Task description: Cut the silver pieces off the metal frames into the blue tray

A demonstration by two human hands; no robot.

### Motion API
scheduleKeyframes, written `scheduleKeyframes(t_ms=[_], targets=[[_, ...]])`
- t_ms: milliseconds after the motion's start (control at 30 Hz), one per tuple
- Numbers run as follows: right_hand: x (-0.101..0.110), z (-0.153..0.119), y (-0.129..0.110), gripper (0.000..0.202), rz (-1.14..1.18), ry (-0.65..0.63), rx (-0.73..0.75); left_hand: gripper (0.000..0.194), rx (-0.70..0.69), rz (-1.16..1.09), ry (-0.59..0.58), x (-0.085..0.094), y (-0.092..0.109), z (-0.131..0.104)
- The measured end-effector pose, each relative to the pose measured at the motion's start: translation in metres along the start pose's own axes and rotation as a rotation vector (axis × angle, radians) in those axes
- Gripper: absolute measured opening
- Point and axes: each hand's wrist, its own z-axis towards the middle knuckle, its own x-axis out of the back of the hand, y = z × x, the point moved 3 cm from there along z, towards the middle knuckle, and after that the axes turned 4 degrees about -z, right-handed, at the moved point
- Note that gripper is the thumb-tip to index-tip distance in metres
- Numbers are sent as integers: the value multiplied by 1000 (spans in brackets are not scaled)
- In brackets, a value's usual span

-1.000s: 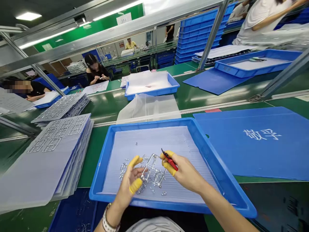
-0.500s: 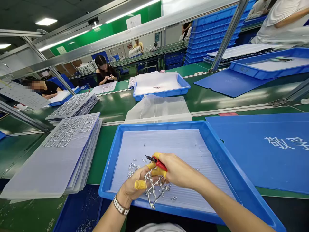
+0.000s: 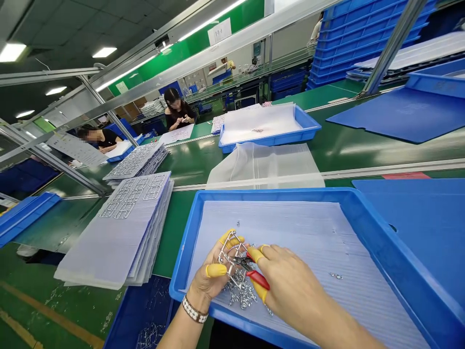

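Observation:
My left hand (image 3: 210, 276), with yellow finger cots, holds a silvery sprue frame (image 3: 228, 248) of thin bars above the blue tray (image 3: 276, 195). In my right hand (image 3: 290, 276), also with yellow finger cots, are red-handled side cutters (image 3: 257, 278). Their jaws are at the bars of the frame, apparently apart; whether they touch a bar is hard to tell. Beneath my hands lies a pile of small shiny twisted parts (image 3: 241, 293) on the white sheet (image 3: 301, 228) lining the tray. One loose part (image 3: 335, 276) lies farther right on the sheet.
To the left, a stack of white sheets (image 3: 105, 247) carries several more sprue frames (image 3: 132, 194). Below it, a dark blue bin (image 3: 136, 305) holds scrap pieces. Beyond my tray are a plastic sheet (image 3: 269, 165) and another blue tray (image 3: 269, 140). Two co-workers sit at the far left.
The cutters have swung from pointing away above the frame to lying with their jaws at its bars. The frame is turned and raised in my left hand. My view has shifted left.

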Motion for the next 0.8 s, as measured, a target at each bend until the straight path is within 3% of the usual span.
scheduleKeyframes(t_ms=[300,800], targets=[[14,9,-15,25,-77,-163,-37,88,-26,-51,-31,-6,4,-1],[16,11,-17,19,-96,-210,-36,88,-16,35,10,-3,3,0]])
